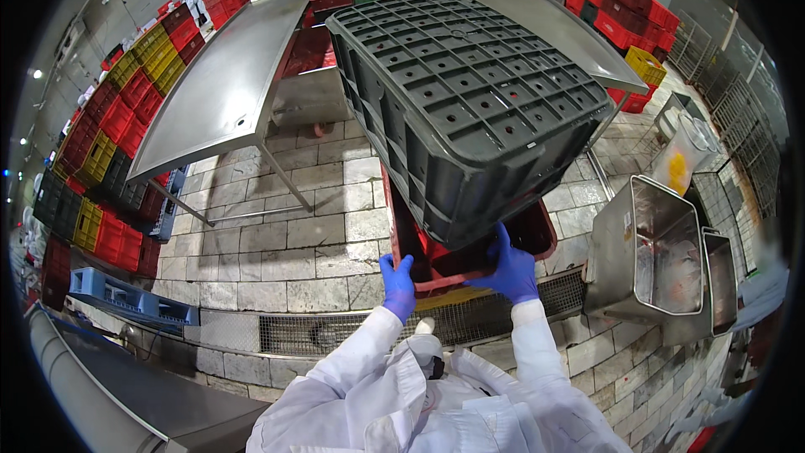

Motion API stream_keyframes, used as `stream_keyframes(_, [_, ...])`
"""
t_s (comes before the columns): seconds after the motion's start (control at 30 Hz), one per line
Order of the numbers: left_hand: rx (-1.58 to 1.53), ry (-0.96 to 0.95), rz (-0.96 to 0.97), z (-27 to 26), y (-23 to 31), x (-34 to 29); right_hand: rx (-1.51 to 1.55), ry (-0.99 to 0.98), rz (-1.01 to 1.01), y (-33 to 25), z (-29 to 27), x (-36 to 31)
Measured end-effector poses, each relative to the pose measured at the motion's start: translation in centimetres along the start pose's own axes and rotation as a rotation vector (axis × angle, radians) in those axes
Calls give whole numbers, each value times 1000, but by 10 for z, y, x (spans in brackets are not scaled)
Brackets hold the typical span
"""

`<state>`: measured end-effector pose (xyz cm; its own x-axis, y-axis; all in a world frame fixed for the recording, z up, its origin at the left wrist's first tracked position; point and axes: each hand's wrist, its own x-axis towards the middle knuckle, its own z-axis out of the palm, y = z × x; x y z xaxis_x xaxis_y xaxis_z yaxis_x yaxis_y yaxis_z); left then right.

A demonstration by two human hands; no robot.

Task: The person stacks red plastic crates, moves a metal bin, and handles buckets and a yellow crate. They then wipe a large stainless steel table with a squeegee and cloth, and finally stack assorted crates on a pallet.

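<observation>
A dark grey plastic crate (461, 84) is tilted with its ribbed, holed underside turned up. Its near lower end reaches into a red crate (449, 287) in front of me. My left hand (399, 287), in a blue glove, grips the near left corner of the red crate. On the near right side, my right hand (510, 273), gloved likewise, is closed over the rim, with its fingers up against the dark crate's lower end. The dark crate hides most of the red crate's inside.
Steel tables stand left (226, 59) and right (537, 13). Steel bins (646, 243) are at my right, beside a floor drain grate (360, 331). A blue pallet (134, 298) lies to the left. Stacks of coloured crates (126, 117) line the walls.
</observation>
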<state>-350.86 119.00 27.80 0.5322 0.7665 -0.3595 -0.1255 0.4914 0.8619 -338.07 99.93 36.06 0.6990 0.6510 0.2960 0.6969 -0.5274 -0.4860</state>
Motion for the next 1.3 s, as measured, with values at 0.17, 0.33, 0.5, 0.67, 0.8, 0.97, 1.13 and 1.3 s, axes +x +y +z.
stream_keyframes(0.17, [46,68,38,68,27,73,3,6,-37,42,10,91])
stream_keyframes(0.33, [16,62,29,132,38,207,34,-43,-16,82,21,223])
stream_keyframes(0.5, [-7,50,62,200,48,348,70,-45,-40,125,40,366])
stream_keyframes(0.67, [30,94,127,287,76,478,41,-35,-68,177,64,512])
stream_keyframes(0.8, [23,170,174,330,83,587,22,-74,-68,201,82,622])
stream_keyframes(0.97, [24,176,168,405,118,687,-20,-38,-82,255,113,751])
stream_keyframes(1.13, [12,191,152,461,151,791,-7,-45,-81,277,131,871])
stream_keyframes(1.3, [61,203,173,523,184,890,96,33,-180,318,152,994])
